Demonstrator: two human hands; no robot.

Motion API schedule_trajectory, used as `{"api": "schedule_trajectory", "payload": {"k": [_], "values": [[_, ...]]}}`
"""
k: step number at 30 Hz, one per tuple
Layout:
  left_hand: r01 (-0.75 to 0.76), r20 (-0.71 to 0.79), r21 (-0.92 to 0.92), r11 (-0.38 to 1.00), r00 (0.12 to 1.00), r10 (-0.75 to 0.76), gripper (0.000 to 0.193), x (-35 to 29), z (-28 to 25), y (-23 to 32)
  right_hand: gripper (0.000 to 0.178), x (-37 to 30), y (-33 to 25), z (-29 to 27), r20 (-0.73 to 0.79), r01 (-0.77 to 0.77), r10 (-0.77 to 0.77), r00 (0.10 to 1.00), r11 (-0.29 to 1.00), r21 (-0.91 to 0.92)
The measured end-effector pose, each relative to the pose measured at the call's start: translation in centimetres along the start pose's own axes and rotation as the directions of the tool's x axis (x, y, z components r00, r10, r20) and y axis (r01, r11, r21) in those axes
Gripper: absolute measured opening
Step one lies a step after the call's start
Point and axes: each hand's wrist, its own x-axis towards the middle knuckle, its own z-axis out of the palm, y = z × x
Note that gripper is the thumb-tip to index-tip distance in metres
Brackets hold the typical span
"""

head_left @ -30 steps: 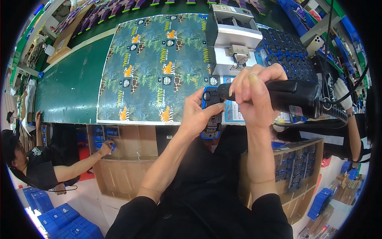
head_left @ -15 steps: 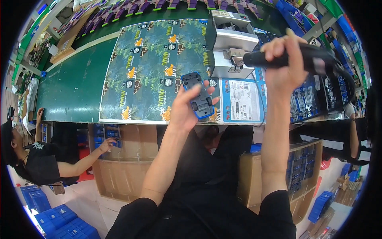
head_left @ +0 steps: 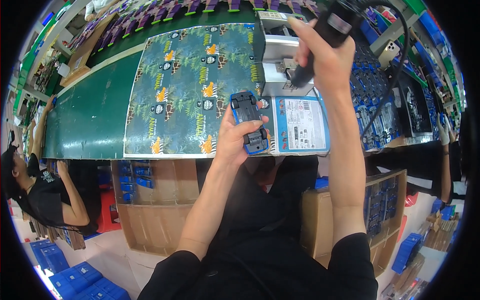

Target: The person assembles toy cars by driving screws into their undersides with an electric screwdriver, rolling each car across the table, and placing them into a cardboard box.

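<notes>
My left hand (head_left: 231, 142) grips a blue toy car (head_left: 246, 114) above the table's front edge. The car is turned over, its black underside and wheels facing up, my thumb across it. A black electric screwdriver (head_left: 334, 29) with a cable is wrapped in my right hand (head_left: 327, 62). It slants down to the left, its lower end at the front of a silver screw feeder (head_left: 281, 49); whether the tip touches is too small to tell.
A printed animal sheet (head_left: 185, 95) covers part of the green table (head_left: 90, 117). A blue-edged printed card (head_left: 302, 125) lies right of the car. Several blue toy car parts (head_left: 372, 95) stand at the right. Cardboard boxes (head_left: 155, 220) sit below; a co-worker (head_left: 55, 192) is at left.
My right hand has moved left and away from me, tilting the screwdriver so its end points down at the feeder. The car stays nearly in place. The co-worker's arm has drawn back from the box.
</notes>
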Motion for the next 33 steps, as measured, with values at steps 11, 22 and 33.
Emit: {"api": "schedule_trajectory", "payload": {"k": [11, 22, 33], "values": [[-0.005, -0.024, -0.045, 0.999, 1.0, 0.004, 0.065, 0.4, 0.0, -0.1, 0.016, -10.2, -5.3, -0.4, 0.236, -0.121, -0.008, 0.972, 0.842, 0.526], [-0.006, -0.024, 0.013, 1.0, 1.0, 0.006, 0.065, 0.4, 0.3, -0.5, 0.028, -11.3, -4.0, 1.4, 0.175, -0.262, 0.201, 0.964, 0.83, 0.493], [0.054, 0.005, -0.056, 0.997, 0.999, -0.053, 0.058, 0.8, -0.2, -0.2, 0.033, -11.8, -3.3, 1.5, 0.256, -0.241, 0.111, 0.96, 0.795, 0.557]]}}
